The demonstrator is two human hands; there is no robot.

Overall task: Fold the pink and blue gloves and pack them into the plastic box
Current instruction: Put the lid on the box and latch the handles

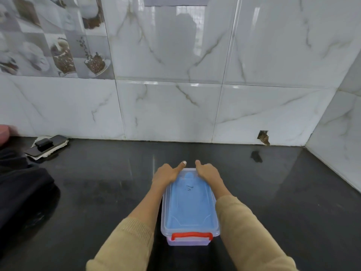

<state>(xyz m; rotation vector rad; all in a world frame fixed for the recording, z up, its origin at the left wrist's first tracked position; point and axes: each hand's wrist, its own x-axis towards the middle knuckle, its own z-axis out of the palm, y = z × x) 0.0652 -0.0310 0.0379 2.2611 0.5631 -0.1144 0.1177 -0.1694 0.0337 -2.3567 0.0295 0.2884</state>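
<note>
We see our left hand [167, 174] at the far left corner of the plastic box [189, 208], its fingers curled down over the lid's edge while the thumb stretches forward along the far rim; a pale patch shows on the thumb tip. Our right hand [208, 172] mirrors it at the far right corner, fingers wrapped over the rim and the thumb pointing ahead, so both hands grip the box at its far end and neither lies flat or loose. The box stands on the black countertop [97, 192], straight in front of us between our forearms, its long side running away from us. It is a rounded rectangle of clear, slightly milky plastic, with a see-through lid seated on top and a red latch handle [192, 236] at the near short end. Blue material fills the view through the lid, and a pale pinkish-lilac band shows through the near wall below the latch; we cannot tell how the gloves lie inside. The counter is glossy and dark, mirroring the wall. Behind it rise shiny white marble-patterned tiles [175, 110]. Both sleeves [250, 231] are tan knit. At the far left a dark phone [47, 145] lies on folded white paper.
</note>
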